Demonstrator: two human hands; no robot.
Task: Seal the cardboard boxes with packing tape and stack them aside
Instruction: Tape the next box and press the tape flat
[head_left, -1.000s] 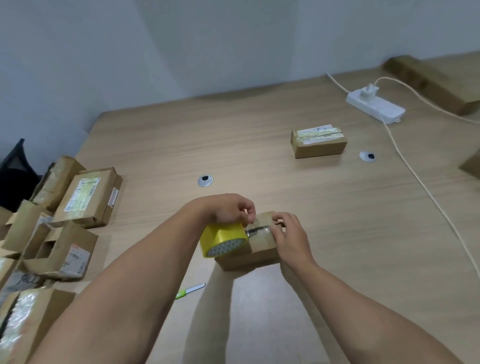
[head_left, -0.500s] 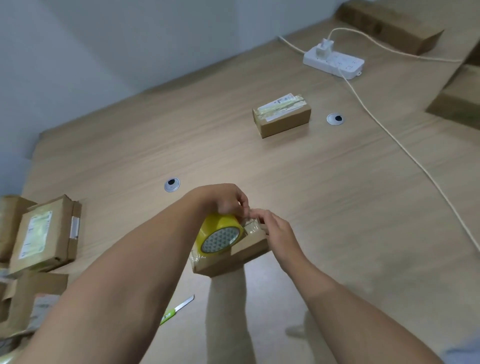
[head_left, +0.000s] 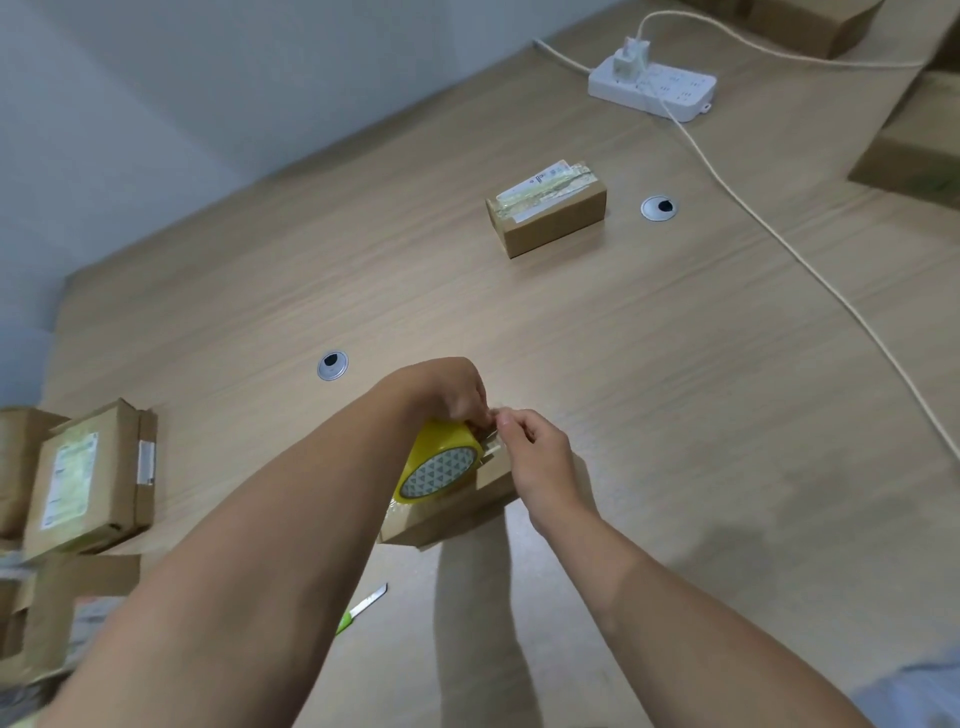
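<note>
A small cardboard box (head_left: 447, 519) lies on the wooden table (head_left: 675, 415) in front of me. On top of it stands a yellow roll of packing tape (head_left: 436, 465), gripped from above by my left hand (head_left: 449, 387). My right hand (head_left: 537, 457) sits just right of the roll, its fingertips pinching the free end of the tape at the box's top. The box's top face is mostly hidden by the roll and both hands. A taped box (head_left: 548, 208) sits farther back on the table.
Several cardboard boxes (head_left: 91, 480) crowd the table's left edge. A green-handled knife (head_left: 361, 608) lies near the front edge. A white power strip (head_left: 652, 91) and its cord (head_left: 810, 270) run along the right. More boxes (head_left: 914, 150) stand at the far right.
My view has swung left and tilted. My right hand has slid from the box's right end up to the roll. The roll has stayed on the box.
</note>
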